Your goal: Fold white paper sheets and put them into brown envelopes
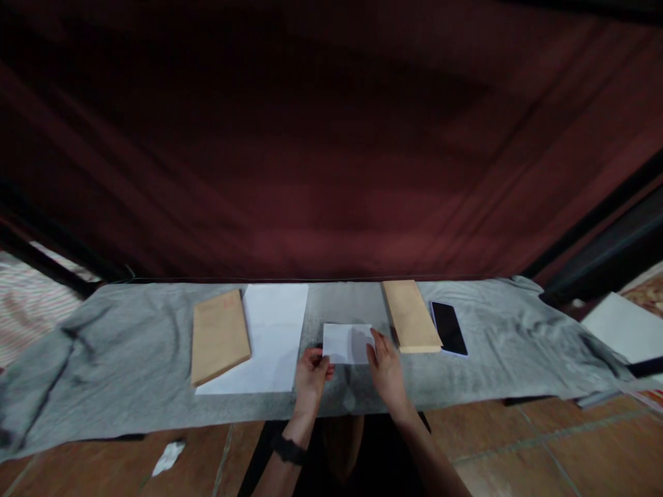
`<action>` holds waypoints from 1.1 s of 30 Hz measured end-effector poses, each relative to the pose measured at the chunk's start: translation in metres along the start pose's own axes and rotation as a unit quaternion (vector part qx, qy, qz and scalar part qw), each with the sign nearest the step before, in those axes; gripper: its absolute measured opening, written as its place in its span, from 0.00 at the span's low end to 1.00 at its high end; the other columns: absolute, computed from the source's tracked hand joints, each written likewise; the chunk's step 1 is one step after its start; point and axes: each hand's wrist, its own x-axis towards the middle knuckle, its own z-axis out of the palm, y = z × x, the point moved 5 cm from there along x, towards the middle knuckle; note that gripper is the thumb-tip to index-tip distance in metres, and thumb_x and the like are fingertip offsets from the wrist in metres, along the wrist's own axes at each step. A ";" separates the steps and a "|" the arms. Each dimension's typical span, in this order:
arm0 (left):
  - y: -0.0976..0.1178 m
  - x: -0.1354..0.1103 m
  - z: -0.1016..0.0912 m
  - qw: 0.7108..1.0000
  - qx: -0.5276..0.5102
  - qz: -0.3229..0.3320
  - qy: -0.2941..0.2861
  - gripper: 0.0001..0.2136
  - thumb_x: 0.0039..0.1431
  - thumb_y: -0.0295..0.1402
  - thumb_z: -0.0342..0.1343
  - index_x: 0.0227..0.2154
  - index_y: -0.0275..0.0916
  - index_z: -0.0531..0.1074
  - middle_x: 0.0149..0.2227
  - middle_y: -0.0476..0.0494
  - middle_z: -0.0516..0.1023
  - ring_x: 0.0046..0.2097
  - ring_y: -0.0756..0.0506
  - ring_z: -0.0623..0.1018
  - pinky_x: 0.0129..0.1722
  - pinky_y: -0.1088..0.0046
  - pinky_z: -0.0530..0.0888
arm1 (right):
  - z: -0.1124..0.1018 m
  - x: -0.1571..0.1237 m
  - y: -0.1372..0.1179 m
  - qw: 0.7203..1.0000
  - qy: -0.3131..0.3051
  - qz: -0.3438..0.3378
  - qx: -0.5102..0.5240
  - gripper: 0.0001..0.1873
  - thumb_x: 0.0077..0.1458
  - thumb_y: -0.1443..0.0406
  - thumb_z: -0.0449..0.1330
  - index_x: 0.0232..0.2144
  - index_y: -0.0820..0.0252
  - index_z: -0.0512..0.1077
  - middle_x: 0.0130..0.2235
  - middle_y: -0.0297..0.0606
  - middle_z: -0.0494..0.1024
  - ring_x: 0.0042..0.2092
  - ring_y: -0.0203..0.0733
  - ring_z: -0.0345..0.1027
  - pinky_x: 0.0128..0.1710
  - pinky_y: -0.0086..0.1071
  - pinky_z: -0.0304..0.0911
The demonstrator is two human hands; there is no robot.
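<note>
A small white sheet of paper [346, 344], perhaps folded, is in front of me at the middle of the cloth-covered table. My left hand [311, 378] pinches its lower left corner between thumb and fingers. On the right edge, my right hand [387, 366] grips the sheet, thumb below and fingertips near the upper corner. A stack of brown envelopes [411, 317] is just beyond my right hand. Left of my left hand, large white paper [274, 338] lies flat, partly covered by another brown envelope stack [218, 338].
A dark-screened phone [449, 329] lies right of the envelopes. Grey cloth [497, 345] covers the narrow table. A dark red curtain [331, 172] hangs behind it. On the tiled floor [492, 449] at lower left is a crumpled white scrap [168, 457].
</note>
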 end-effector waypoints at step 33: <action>-0.011 -0.006 0.028 0.702 0.584 0.407 -0.012 0.27 0.69 0.38 0.40 0.66 0.28 0.57 0.67 0.30 0.62 0.69 0.38 0.60 0.65 0.53 0.63 | 0.009 -0.047 -0.002 0.967 -0.022 -0.102 -0.234 0.31 0.70 0.56 0.46 0.69 0.66 0.53 0.66 0.49 0.63 0.66 0.52 0.57 0.64 0.47 0.55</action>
